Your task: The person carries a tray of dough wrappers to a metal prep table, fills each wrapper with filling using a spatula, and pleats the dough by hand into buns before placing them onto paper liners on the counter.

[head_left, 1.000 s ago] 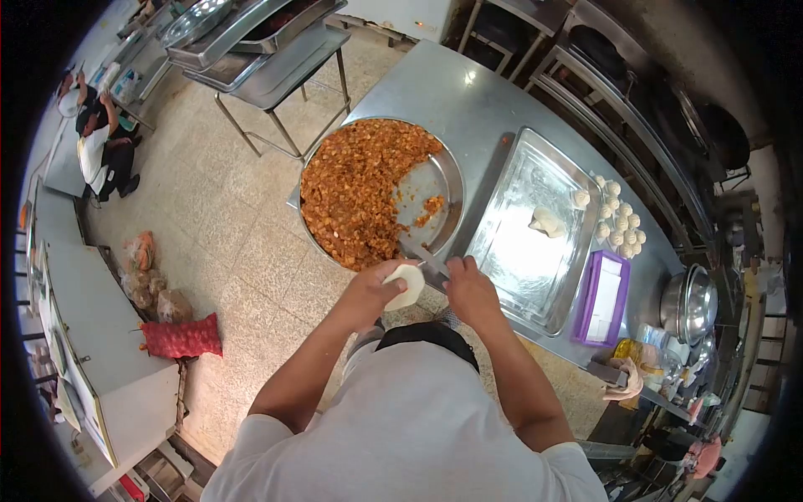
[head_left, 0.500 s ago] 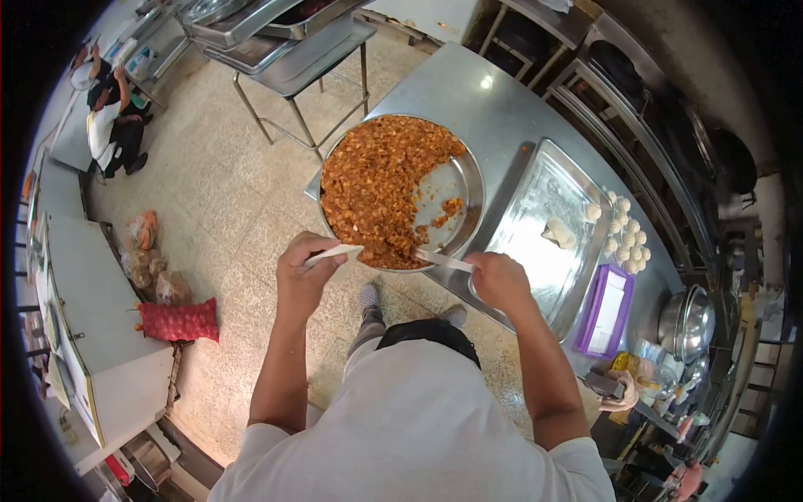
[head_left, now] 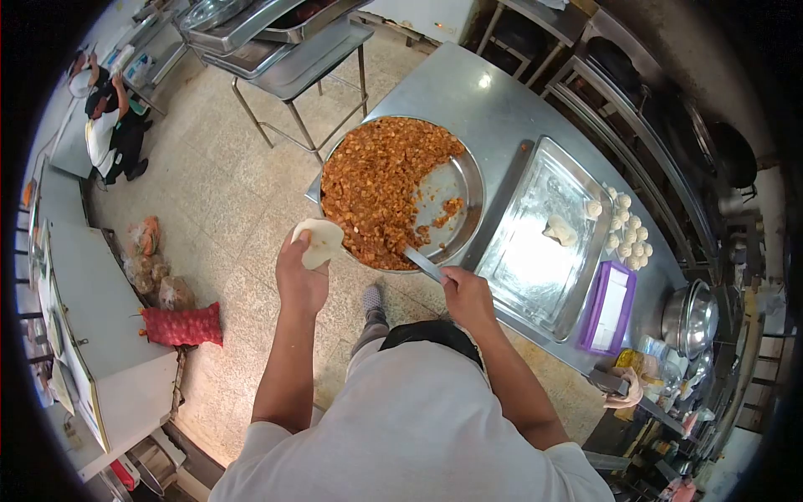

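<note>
My left hand [head_left: 301,280] is closed on the edge of a thin round dough wrapper [head_left: 321,241], held beside the near left rim of a wide round metal pan [head_left: 449,177]. Chopped reddish-brown filling [head_left: 376,180] covers most of that pan; bare metal shows on its right side. In my right hand [head_left: 468,297] is the end of a flat metal spatula [head_left: 424,263]. The spatula's far end is sunk in the filling at the near edge and hidden there.
Right of the pan lie a metal tray [head_left: 523,276] with dough pieces [head_left: 560,230], several dough balls [head_left: 629,238], and a purple container [head_left: 606,308]. Metal bowls [head_left: 693,318] stand beyond. A red mesh sack [head_left: 181,325] lies on the floor; a person [head_left: 117,134] works far left.
The dough wrapper has turned from edge-on to show its flat face. My right hand has moved left and down, and the spatula now slants more steeply into the filling.
</note>
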Tool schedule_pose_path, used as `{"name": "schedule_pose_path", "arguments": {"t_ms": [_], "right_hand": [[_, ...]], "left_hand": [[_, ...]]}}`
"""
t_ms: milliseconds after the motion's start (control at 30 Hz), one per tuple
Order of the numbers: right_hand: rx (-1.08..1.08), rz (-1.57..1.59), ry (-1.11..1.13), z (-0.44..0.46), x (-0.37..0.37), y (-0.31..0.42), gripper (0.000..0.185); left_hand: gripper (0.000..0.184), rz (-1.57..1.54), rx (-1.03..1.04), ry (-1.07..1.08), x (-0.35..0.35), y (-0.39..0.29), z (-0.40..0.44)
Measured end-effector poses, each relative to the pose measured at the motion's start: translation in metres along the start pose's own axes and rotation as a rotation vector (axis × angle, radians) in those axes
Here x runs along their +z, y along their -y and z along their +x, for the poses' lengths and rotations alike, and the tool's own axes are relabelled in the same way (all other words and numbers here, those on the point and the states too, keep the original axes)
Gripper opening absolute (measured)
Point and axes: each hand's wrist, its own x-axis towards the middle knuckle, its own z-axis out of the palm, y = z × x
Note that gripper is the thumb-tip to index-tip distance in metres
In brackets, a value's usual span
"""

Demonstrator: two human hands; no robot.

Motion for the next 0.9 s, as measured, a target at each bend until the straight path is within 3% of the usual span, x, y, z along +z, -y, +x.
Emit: {"name": "schedule_pose_path", "arguments": {"t_ms": [100, 233, 333, 400, 500, 567, 767, 833, 900], "right_hand": [[0.041, 0.057, -0.017, 0.0, 0.0, -0.004, 0.021], [0.06, 0.231, -0.123, -0.003, -0.019, 0.001, 0.021], [-0.043, 0.237, -0.207, -0.006, -0.034, 0.013, 0.02], [-0.141, 0.224, -0.277, -0.009, -0.043, 0.021, 0.02], [-0.257, 0.199, -0.244, -0.012, -0.045, 0.033, 0.02], [-0.359, 0.135, -0.275, -0.015, -0.033, 0.031, 0.022], [-0.293, -0.057, -0.087, -0.018, -0.071, 0.04, 0.028], [-0.284, -0.079, -0.069, -0.019, -0.081, 0.049, 0.028], [-0.238, 0.059, -0.148, -0.021, -0.081, 0.052, 0.029]], "left_hand": [[0.029, 0.17, -0.145, -0.105, 0.008, -0.003, 0.002], [0.033, 0.376, -0.061, -0.02, 0.011, 0.004, 0.003], [0.035, 0.268, -0.016, -0.015, 0.023, 0.019, 0.013], [0.036, -0.083, -0.212, -0.015, 0.034, 0.034, 0.017], [0.037, -0.337, -0.428, 0.138, 0.069, 0.039, 0.006], [0.038, -0.364, -0.425, 0.145, 0.074, 0.046, 0.007], [0.033, -0.286, -0.358, 0.222, 0.046, 0.069, 0.017], [0.031, -0.266, -0.27, -0.114, 0.057, 0.068, 0.013], [0.03, -0.26, -0.23, -0.079, 0.058, 0.069, 0.015]]}}
